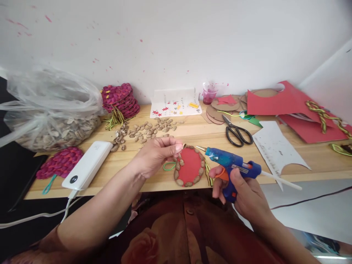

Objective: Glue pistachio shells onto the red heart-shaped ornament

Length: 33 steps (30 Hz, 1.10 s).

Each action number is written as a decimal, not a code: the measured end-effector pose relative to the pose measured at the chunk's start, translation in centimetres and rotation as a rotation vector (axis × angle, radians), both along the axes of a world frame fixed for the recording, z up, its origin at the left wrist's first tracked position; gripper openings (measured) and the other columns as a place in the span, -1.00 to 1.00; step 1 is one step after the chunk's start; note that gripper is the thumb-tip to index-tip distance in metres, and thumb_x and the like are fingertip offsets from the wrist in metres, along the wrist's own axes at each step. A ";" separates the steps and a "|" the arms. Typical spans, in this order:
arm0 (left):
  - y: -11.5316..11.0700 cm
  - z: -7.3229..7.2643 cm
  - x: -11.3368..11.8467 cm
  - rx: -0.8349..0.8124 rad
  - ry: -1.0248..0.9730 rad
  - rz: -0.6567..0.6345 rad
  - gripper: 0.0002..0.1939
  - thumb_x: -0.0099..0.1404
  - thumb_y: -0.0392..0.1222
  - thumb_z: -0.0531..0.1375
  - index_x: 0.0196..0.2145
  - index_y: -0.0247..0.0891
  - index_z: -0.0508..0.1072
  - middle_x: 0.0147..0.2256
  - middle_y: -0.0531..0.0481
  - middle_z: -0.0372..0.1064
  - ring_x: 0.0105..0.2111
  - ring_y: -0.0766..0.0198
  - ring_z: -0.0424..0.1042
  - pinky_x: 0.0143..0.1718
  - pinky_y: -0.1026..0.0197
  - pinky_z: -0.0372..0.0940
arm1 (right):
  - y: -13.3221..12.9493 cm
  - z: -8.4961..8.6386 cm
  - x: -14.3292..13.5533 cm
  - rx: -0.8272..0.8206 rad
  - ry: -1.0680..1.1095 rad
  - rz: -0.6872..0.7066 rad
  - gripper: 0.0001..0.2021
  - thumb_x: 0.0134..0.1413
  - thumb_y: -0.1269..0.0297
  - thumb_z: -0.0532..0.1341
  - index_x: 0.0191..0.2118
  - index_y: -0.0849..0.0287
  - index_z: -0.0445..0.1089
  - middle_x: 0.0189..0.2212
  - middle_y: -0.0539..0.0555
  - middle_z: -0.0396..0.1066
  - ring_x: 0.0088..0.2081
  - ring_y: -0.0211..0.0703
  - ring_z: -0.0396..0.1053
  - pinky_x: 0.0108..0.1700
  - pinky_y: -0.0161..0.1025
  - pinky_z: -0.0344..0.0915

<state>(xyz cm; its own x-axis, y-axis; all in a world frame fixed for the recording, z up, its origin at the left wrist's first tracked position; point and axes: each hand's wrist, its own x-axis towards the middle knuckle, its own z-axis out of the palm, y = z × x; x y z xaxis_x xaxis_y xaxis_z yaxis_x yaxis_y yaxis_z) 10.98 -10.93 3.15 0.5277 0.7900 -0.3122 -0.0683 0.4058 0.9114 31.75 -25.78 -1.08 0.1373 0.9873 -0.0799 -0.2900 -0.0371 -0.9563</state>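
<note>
A red paper disc (pixel 190 165) lies near the table's front edge, ringed with brown shells, with a green loop at its left and striped cord at its right. Above its upper left edge, my left hand (pixel 162 152) pinches a small shell (pixel 184 146) between thumb and fingertips. My right hand (pixel 242 190) is wrapped round a blue glue gun (pixel 228 159) with an orange trigger. The gun's brass nozzle points left, close to the pinched shell but apart from it. A white glue stick (pixel 283 180) sticks out of the gun's back.
Loose shells (pixel 151 129) lie behind my left hand. A bag of shells (pixel 55 121), a white power bank (pixel 88 165) and purple shell-covered pieces (pixel 119 101) are at left. Black scissors (pixel 238 134), red card (pixel 277 102) and a pink cup (pixel 209 96) stand or lie at right and back.
</note>
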 end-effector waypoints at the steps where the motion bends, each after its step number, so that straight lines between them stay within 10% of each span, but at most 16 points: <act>1: -0.5 -0.2 -0.1 -0.047 -0.030 -0.008 -0.61 -0.13 -0.05 0.57 -0.44 -0.33 0.59 -0.51 -0.01 0.45 -0.52 0.41 0.32 -0.50 0.37 0.15 | -0.3 0.3 -0.2 0.019 -0.025 0.004 -0.66 0.32 -0.04 0.15 -0.20 0.14 0.48 -0.27 0.15 0.53 -0.55 -0.27 0.40 -0.60 -0.31 0.27; 8: -2.7 -0.3 0.2 -0.125 -0.121 -0.047 -0.64 -0.12 -0.10 0.58 -0.46 -0.37 0.59 -0.53 -0.01 0.42 -0.54 0.46 0.27 -0.56 0.43 0.08 | -2.4 1.1 -0.3 0.137 -0.226 0.066 -0.71 0.41 0.05 0.05 -0.12 0.08 0.44 -0.51 0.00 0.41 -0.53 -0.23 0.33 -0.53 -0.29 0.25; 33: -4.3 0.6 -0.1 -0.043 -0.070 -0.056 -0.63 -0.13 -0.05 0.58 -0.46 -0.35 0.61 -0.55 0.01 0.42 -0.54 0.46 0.28 -0.50 0.38 0.12 | -4.0 1.5 -0.3 0.138 -0.422 0.058 -0.67 0.40 0.04 0.05 -0.23 0.12 0.43 -0.43 0.06 0.45 -0.51 -0.22 0.32 -0.53 -0.27 0.25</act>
